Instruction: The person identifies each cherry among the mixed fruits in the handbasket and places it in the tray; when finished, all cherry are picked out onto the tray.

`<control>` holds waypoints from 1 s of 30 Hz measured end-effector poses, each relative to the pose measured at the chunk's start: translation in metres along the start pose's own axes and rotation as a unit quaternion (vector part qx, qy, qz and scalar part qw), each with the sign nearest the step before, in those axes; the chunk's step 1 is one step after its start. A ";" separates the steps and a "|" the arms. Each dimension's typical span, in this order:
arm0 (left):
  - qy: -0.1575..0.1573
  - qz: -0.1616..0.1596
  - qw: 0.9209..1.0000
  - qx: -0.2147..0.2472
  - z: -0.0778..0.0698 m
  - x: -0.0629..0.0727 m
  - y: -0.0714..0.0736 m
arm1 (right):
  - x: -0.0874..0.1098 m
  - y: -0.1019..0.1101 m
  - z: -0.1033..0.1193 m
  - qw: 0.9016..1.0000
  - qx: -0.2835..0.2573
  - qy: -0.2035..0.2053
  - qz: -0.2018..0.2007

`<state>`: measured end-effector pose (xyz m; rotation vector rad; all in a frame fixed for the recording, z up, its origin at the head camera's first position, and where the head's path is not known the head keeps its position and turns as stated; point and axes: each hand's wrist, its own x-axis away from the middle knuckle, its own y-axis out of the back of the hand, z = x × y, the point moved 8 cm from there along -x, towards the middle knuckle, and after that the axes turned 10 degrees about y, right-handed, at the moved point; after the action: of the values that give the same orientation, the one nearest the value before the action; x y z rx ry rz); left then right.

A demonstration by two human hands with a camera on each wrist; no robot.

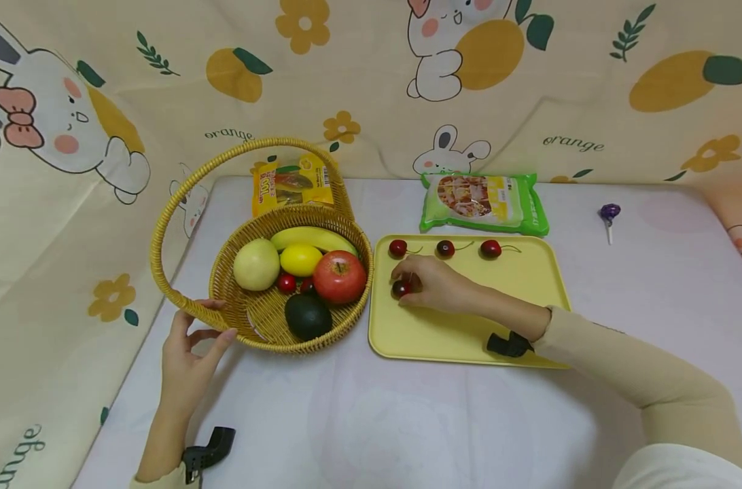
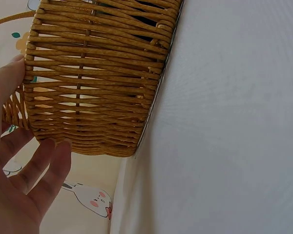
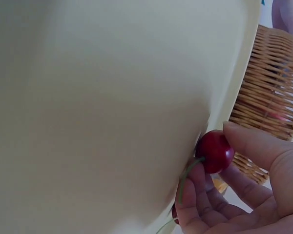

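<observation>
Right sleeve [image 1: 652, 370] nearest, lower right. Right hand [image 1: 435, 285]: thumb and fingers nearly closed, pinching a dark red cherry [image 1: 401, 289] over the left part of the yellow tray [image 1: 450, 339]; can't tell if the cherry touches it. Cherry roundish, no clear long axis; its stem [image 3: 186, 176] curves toward lower left in right wrist view, along a finger. Three other cherries [image 1: 446, 248] in a row at tray's far edge, stems pointing right. Tray's long axis runs left-right.

Left hand [image 1: 190, 353]: fingers part-curled, thumb apart, gripping the wicker basket [image 1: 261, 322] at the rim by the handle foot. Basket just left of tray on the white surface [image 1: 420, 414], handle arching up and left. Inside: apple [image 1: 339, 277], banana [image 1: 316, 238] lying roughly left-right, lemon [image 1: 300, 260], dark green fruit [image 1: 308, 316].
</observation>
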<state>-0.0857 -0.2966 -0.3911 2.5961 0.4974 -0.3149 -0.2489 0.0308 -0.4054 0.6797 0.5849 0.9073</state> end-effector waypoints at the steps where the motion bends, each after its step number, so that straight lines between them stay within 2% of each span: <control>1: -0.001 0.000 1.000 0.001 0.000 0.000 0.000 | 0.000 0.000 0.001 1.000 -0.003 0.004 0.001; 5: -0.004 0.000 1.000 0.005 -0.001 0.000 0.000 | -0.002 0.000 0.004 1.000 -0.002 0.010 0.007; 8: -0.006 0.000 1.000 0.006 -0.002 0.000 0.000 | -0.005 0.005 0.005 1.000 0.008 -0.005 0.009; 12: -0.020 -0.004 1.000 0.004 -0.005 0.001 -0.001 | -0.017 0.028 0.018 0.999 0.020 -0.017 -0.025; 15: -0.030 -0.007 1.000 0.005 -0.006 0.001 -0.001 | -0.038 0.047 0.042 0.998 0.010 0.018 -0.064; 17: -0.024 -0.007 1.000 0.006 -0.004 0.002 0.000 | -0.058 0.051 0.064 0.997 -0.002 0.048 -0.056; 19: -0.014 -0.005 1.000 0.005 -0.003 0.003 0.001 | -0.081 0.043 0.084 0.997 -0.021 0.070 -0.005; 21: -0.010 -0.005 1.000 0.004 -0.003 0.003 0.001 | -0.104 0.026 0.100 0.993 -0.043 0.075 0.077; 23: -0.012 -0.006 1.000 0.005 -0.004 0.004 0.002 | -0.124 0.005 0.112 0.983 -0.056 0.072 0.160; 25: -0.015 -0.006 1.000 0.007 -0.005 0.003 0.002 | -0.141 -0.016 0.118 0.970 -0.062 0.064 0.225; 27: -0.020 -0.006 1.000 0.010 -0.006 0.003 0.002 | -0.154 -0.033 0.120 0.962 -0.044 0.056 0.265; 30: -0.020 -0.003 1.000 0.007 -0.007 0.002 -0.001 | -0.165 -0.054 0.116 0.950 -0.017 0.022 0.310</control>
<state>-0.0831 -0.2915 -0.3865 2.5965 0.4911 -0.3733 -0.2206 -0.1667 -0.3421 0.8303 0.3930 1.5183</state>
